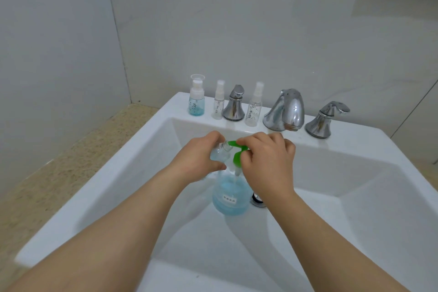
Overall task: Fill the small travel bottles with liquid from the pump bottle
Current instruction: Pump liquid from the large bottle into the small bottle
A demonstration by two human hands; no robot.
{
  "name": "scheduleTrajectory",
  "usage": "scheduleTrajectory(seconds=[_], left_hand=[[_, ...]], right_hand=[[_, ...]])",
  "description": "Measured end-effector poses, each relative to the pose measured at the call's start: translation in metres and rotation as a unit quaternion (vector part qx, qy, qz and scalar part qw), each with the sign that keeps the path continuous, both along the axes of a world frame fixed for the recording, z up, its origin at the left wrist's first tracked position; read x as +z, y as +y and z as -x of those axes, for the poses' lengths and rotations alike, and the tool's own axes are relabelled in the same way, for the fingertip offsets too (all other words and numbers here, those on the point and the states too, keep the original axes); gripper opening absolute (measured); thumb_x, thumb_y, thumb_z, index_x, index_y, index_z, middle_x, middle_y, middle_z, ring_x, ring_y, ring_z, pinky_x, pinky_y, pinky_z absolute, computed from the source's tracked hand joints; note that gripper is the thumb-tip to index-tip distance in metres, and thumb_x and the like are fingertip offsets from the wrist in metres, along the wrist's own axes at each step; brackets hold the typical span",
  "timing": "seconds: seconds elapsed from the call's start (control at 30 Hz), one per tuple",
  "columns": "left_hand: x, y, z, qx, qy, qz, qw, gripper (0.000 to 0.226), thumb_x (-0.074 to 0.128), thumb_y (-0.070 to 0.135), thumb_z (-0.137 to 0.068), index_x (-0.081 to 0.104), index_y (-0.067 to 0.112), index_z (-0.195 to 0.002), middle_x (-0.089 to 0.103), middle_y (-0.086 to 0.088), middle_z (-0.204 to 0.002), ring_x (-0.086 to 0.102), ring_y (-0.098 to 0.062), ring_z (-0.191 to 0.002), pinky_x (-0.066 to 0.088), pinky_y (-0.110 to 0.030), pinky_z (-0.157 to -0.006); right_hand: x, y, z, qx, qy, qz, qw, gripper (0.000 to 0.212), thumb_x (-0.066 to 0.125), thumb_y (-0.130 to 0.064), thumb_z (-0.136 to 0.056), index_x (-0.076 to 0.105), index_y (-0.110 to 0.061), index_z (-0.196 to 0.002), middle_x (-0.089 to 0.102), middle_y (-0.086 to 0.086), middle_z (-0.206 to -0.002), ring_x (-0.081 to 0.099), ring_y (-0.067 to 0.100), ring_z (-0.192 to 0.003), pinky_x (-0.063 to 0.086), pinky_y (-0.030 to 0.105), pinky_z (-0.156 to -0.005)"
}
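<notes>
A clear pump bottle point(231, 199) half full of blue liquid stands in the white sink basin point(355, 208). My right hand point(267, 161) rests on its green pump head point(237, 149), fingers curled over it. My left hand point(199, 156) grips a small clear travel bottle point(219, 153), tilted with its open neck against the green spout. On the sink's back ledge stand a travel bottle point(196, 99) holding blue liquid with a clear cap, and two clear spray bottles point(218, 102) point(254, 106).
A chrome spout point(285, 111) and two chrome tap handles point(234, 104) point(323, 118) sit on the back ledge among the bottles. The drain point(258, 200) lies right of the pump bottle. A speckled counter point(71, 154) runs along the left, grey tiled walls behind.
</notes>
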State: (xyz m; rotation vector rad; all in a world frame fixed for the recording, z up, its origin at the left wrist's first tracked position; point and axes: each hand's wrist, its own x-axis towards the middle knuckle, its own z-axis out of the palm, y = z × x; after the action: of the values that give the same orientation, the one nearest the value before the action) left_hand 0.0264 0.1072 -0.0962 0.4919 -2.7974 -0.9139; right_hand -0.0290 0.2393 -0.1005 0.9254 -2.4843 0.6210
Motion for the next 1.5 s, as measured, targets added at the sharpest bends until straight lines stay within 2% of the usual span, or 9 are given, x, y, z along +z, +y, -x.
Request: scheduleTrajectory(seconds=[0.23, 0.5, 0.63, 0.83, 0.97, 1.07, 1.2, 1.33, 1.5], left_hand=[[-0.005, -0.003, 0.003, -0.001, 0.000, 0.012, 1.000, 0.054, 0.072, 0.025, -0.076, 0.045, 0.022, -0.122, 0.056, -0.001, -0.124, 0.052, -0.020, -0.108, 0.041, -0.025, -0.079], [-0.003, 0.000, 0.000, -0.003, -0.007, 0.007, 1.000, 0.055, 0.072, 0.025, -0.076, 0.044, 0.023, -0.124, 0.054, -0.001, -0.127, 0.053, -0.021, -0.105, 0.052, -0.035, -0.082], [-0.004, -0.002, 0.001, -0.003, 0.003, 0.001, 1.000, 0.058, 0.073, 0.026, -0.075, 0.044, 0.022, -0.125, 0.054, 0.000, -0.127, 0.051, -0.018, -0.112, 0.038, -0.021, -0.083], [-0.004, -0.004, -0.001, 0.010, 0.003, -0.018, 1.000, 0.060, 0.078, 0.029, -0.070, 0.045, 0.021, -0.119, 0.055, 0.001, -0.121, 0.046, -0.012, -0.093, 0.037, -0.022, -0.078], [-0.002, -0.002, 0.001, 0.007, 0.014, -0.003, 1.000, 0.058, 0.077, 0.028, -0.070, 0.046, 0.020, -0.118, 0.056, 0.001, -0.121, 0.051, -0.015, -0.102, 0.040, -0.023, -0.083], [-0.001, -0.002, 0.001, 0.003, 0.016, 0.006, 1.000, 0.059, 0.076, 0.028, -0.071, 0.046, 0.020, -0.120, 0.056, 0.001, -0.122, 0.052, -0.017, -0.109, 0.039, -0.023, -0.084], [-0.001, -0.002, 0.001, 0.004, 0.017, 0.014, 1.000, 0.059, 0.076, 0.027, -0.071, 0.046, 0.020, -0.121, 0.057, 0.001, -0.122, 0.053, -0.017, -0.109, 0.040, -0.023, -0.085], [0.000, -0.001, 0.001, 0.000, 0.021, 0.010, 1.000, 0.059, 0.076, 0.026, -0.071, 0.046, 0.019, -0.121, 0.057, 0.001, -0.122, 0.052, -0.017, -0.111, 0.038, -0.022, -0.085], [0.000, -0.001, 0.001, -0.001, 0.020, 0.010, 1.000, 0.058, 0.076, 0.027, -0.071, 0.046, 0.019, -0.120, 0.057, 0.000, -0.121, 0.052, -0.018, -0.108, 0.039, -0.023, -0.084]], right_hand=[[0.001, -0.009, -0.002, -0.011, 0.011, -0.032, 0.999, 0.028, 0.049, -0.005, -0.085, 0.070, -0.020, -0.097, 0.064, -0.002, -0.095, 0.054, 0.024, -0.097, 0.014, 0.031, -0.089], [0.002, -0.003, -0.004, 0.002, -0.039, -0.037, 0.999, 0.034, 0.043, -0.012, -0.090, 0.062, -0.028, -0.113, 0.058, -0.009, -0.112, 0.046, 0.017, -0.110, 0.013, 0.029, -0.092], [0.007, 0.002, -0.001, 0.042, -0.101, 0.012, 0.994, 0.037, 0.044, -0.010, -0.088, 0.060, -0.027, -0.117, 0.056, -0.011, -0.121, 0.043, 0.016, -0.111, 0.023, 0.026, -0.086], [0.006, 0.004, 0.006, 0.051, -0.148, 0.049, 0.986, 0.029, 0.047, -0.014, -0.090, 0.065, -0.024, -0.111, 0.061, -0.009, -0.116, 0.048, 0.018, -0.107, 0.036, 0.029, -0.091], [0.016, -0.008, 0.006, 0.031, -0.419, 0.298, 0.857, 0.013, 0.051, -0.021, -0.093, 0.062, -0.014, -0.090, 0.058, -0.004, -0.078, 0.051, 0.010, -0.070, 0.042, 0.014, -0.062], [0.022, -0.016, 0.013, -0.007, -0.522, 0.286, 0.804, 0.010, 0.051, -0.020, -0.094, 0.054, -0.011, -0.095, 0.054, 0.001, -0.080, 0.045, 0.008, -0.064, 0.035, 0.019, -0.056], [0.021, -0.018, 0.015, -0.020, -0.584, 0.222, 0.781, 0.029, 0.050, -0.037, -0.093, 0.058, -0.012, -0.106, 0.054, 0.005, -0.103, 0.046, 0.011, -0.076, 0.032, 0.028, -0.080], [0.013, -0.008, 0.017, -0.034, -0.647, 0.185, 0.739, 0.060, 0.049, -0.059, -0.085, 0.049, -0.020, -0.130, 0.043, 0.001, -0.139, 0.037, 0.025, -0.128, 0.028, 0.042, -0.101], [0.020, -0.003, 0.027, -0.024, -0.694, 0.157, 0.702, 0.047, 0.057, -0.049, -0.085, 0.055, -0.023, -0.124, 0.039, 0.000, -0.143, 0.019, 0.034, -0.140, 0.031, 0.061, -0.099]])
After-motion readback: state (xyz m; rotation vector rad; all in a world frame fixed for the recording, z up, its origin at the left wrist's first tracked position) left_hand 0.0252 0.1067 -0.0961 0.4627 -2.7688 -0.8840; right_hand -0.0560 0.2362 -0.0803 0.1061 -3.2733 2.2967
